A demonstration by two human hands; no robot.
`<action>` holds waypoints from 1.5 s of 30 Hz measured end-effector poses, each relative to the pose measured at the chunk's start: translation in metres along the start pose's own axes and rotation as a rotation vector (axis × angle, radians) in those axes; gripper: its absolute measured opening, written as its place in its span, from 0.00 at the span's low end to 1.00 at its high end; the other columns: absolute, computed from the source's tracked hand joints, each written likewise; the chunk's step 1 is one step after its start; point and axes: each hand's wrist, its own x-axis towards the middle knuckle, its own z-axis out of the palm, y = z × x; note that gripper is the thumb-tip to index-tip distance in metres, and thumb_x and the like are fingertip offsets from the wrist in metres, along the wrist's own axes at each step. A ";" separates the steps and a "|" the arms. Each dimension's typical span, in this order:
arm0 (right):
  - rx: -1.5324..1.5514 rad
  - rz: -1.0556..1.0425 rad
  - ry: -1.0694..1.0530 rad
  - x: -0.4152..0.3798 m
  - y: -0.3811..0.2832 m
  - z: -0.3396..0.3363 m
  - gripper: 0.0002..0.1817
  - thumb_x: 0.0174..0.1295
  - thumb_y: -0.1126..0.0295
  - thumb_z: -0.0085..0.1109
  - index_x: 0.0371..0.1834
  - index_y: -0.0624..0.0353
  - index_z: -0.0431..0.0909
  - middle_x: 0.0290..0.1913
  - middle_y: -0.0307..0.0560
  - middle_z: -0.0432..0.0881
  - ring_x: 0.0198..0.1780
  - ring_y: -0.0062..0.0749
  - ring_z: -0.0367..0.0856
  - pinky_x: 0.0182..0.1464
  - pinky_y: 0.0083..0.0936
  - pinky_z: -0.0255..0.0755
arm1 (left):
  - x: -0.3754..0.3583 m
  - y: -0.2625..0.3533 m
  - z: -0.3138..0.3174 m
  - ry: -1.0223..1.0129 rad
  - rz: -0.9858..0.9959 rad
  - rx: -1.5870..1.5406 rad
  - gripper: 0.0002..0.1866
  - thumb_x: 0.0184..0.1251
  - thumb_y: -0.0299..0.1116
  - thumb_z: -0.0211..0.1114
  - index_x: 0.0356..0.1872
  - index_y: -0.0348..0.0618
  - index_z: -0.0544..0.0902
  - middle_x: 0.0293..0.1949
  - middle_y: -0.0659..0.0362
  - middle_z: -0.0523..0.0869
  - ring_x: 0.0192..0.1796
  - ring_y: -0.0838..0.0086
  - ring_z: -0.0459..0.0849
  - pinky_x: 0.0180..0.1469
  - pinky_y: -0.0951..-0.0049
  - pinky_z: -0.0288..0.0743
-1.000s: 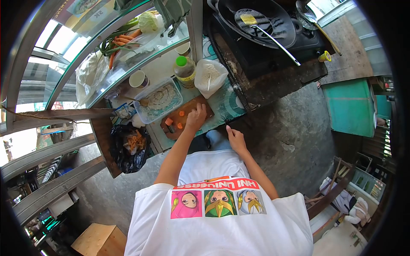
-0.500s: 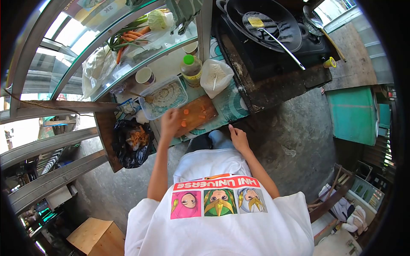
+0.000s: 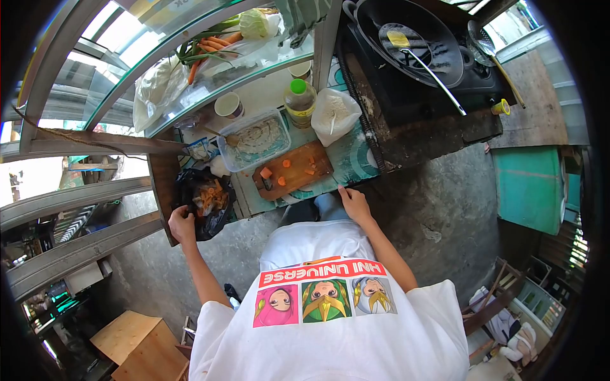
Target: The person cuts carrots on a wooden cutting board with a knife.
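Observation:
My left hand (image 3: 182, 223) is at the left rim of a black plastic bag (image 3: 222, 225), its fingers closed on the edge. Orange peelings (image 3: 210, 197) lie inside the bag. At the table's front edge is my right hand (image 3: 354, 204), fingers curled in; what they hold, if anything, is hidden. Between the hands, a wooden cutting board (image 3: 298, 181) carries several carrot pieces (image 3: 265, 172). Behind it stands a clear plastic container (image 3: 284, 147) with a pale floury residue and a spoon (image 3: 219, 134).
A green-capped bottle (image 3: 299, 105) and an open bag of white powder (image 3: 333, 117) stand behind the board. To the right, a black wok (image 3: 454, 70) with a spatula (image 3: 432, 73) sits on a stove. Carrots (image 3: 216, 43) and cabbage (image 3: 254, 26) lie in the glass case.
My left hand has moved from above the cutting board leftward and down to the black bag's rim. My right hand stays at the table edge. The view has shifted slightly.

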 end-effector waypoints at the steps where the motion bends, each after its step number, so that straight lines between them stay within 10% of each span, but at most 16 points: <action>1: 0.001 -0.007 0.005 0.001 -0.001 0.000 0.32 0.69 0.42 0.43 0.35 0.63 0.82 0.34 0.64 0.83 0.43 0.61 0.81 0.46 0.45 0.72 | -0.004 0.013 -0.004 0.073 -0.028 0.012 0.10 0.59 0.38 0.69 0.33 0.42 0.88 0.34 0.52 0.87 0.39 0.59 0.86 0.42 0.64 0.78; 5: 0.002 -0.007 0.011 0.002 -0.004 0.000 0.32 0.69 0.42 0.43 0.35 0.64 0.82 0.35 0.64 0.83 0.43 0.61 0.81 0.46 0.45 0.72 | -0.009 0.064 -0.009 0.099 -0.204 -0.137 0.10 0.61 0.39 0.69 0.33 0.43 0.88 0.32 0.53 0.87 0.37 0.60 0.86 0.39 0.64 0.77; 9: 0.011 0.003 0.012 0.000 -0.001 0.003 0.32 0.69 0.42 0.42 0.33 0.64 0.82 0.34 0.64 0.83 0.43 0.62 0.81 0.45 0.46 0.72 | -0.025 0.107 0.020 0.281 0.280 -0.321 0.09 0.62 0.35 0.68 0.28 0.40 0.85 0.26 0.54 0.84 0.32 0.62 0.84 0.36 0.67 0.76; 17: 0.024 -0.051 0.122 0.000 0.010 0.007 0.33 0.70 0.44 0.45 0.26 0.68 0.76 0.23 0.60 0.78 0.29 0.54 0.80 0.35 0.42 0.69 | -0.065 0.237 0.085 -0.548 0.897 -0.498 0.25 0.57 0.27 0.65 0.59 0.43 0.74 0.63 0.50 0.71 0.63 0.55 0.73 0.60 0.59 0.73; 24: 0.065 -0.009 0.179 -0.005 0.021 -0.001 0.34 0.70 0.43 0.45 0.23 0.66 0.75 0.19 0.53 0.77 0.24 0.42 0.78 0.32 0.38 0.69 | -0.046 0.261 0.150 -0.485 1.234 -0.169 0.28 0.60 0.27 0.61 0.64 0.42 0.71 0.72 0.47 0.61 0.71 0.50 0.62 0.63 0.59 0.72; 29: 0.089 0.035 0.184 -0.012 0.034 0.001 0.34 0.70 0.43 0.45 0.21 0.66 0.75 0.18 0.50 0.76 0.23 0.37 0.77 0.32 0.35 0.69 | -0.049 0.241 0.178 -0.437 1.381 -0.032 0.26 0.57 0.26 0.59 0.60 0.35 0.74 0.65 0.49 0.72 0.67 0.54 0.71 0.53 0.65 0.80; 35: 0.102 0.028 0.199 -0.009 0.030 -0.004 0.33 0.70 0.44 0.45 0.21 0.66 0.75 0.18 0.50 0.76 0.22 0.37 0.77 0.31 0.34 0.69 | -0.055 0.255 0.148 -0.516 1.291 -0.029 0.13 0.51 0.24 0.60 0.41 0.37 0.78 0.42 0.54 0.80 0.49 0.60 0.79 0.41 0.67 0.82; 37: 0.105 0.094 0.092 -0.010 0.023 -0.010 0.32 0.69 0.42 0.43 0.27 0.64 0.77 0.29 0.62 0.81 0.38 0.61 0.80 0.41 0.46 0.71 | -0.058 0.258 0.149 -0.476 1.290 -0.030 0.11 0.50 0.23 0.61 0.37 0.38 0.78 0.40 0.54 0.79 0.48 0.61 0.80 0.39 0.68 0.82; 45: 0.082 0.059 0.029 -0.005 0.024 -0.010 0.32 0.69 0.41 0.43 0.33 0.63 0.81 0.33 0.63 0.83 0.42 0.60 0.82 0.44 0.45 0.72 | -0.057 0.270 0.144 -0.555 0.868 -0.462 0.08 0.47 0.22 0.65 0.32 0.35 0.82 0.32 0.52 0.85 0.39 0.63 0.85 0.39 0.70 0.81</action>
